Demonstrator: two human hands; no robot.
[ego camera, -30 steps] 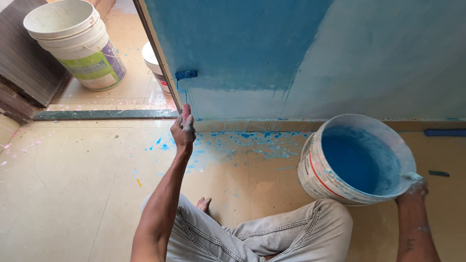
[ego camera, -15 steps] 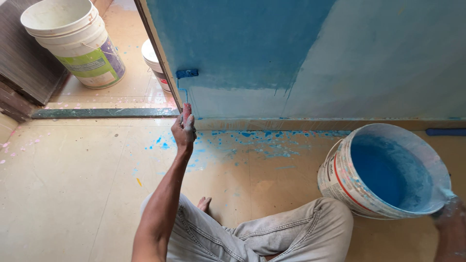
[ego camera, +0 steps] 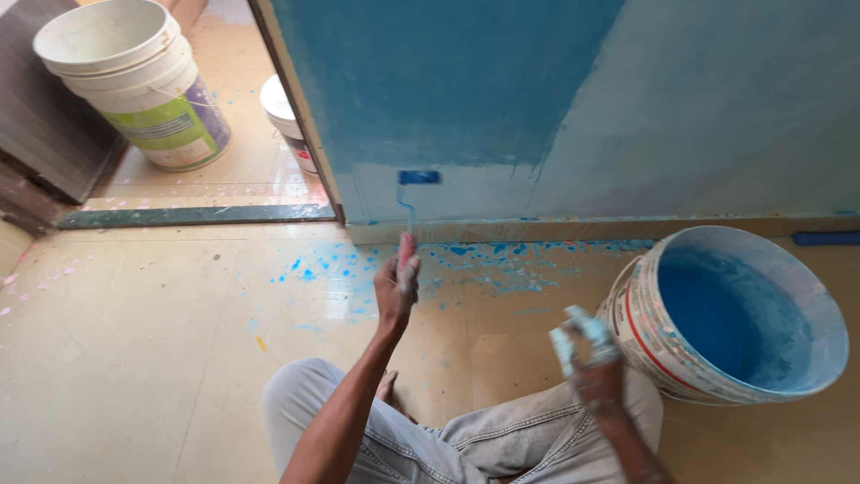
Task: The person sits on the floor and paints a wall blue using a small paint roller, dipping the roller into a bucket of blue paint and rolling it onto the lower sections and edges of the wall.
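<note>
So the left hand (ego camera: 397, 289) is clenched round the handle of a small paint roller (ego camera: 417, 178), whose blue head sits on the wall (ego camera: 717, 108) just above the skirting. Right hand (ego camera: 587, 354), paint-smeared, hangs loose with fingers (ego camera: 573, 327) half curled, holding nothing, just beside the blue paint bucket (ego camera: 726, 314) on the spattered floor (ego camera: 134, 358). White bucket (ego camera: 134, 85) stands through the doorway.

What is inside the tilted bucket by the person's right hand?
The bucket is coated inside with blue paint, wall and bottom alike. Its near rim hides the lowest inner part, so the paint's depth cannot be seen. The right hand is beside it.
</note>
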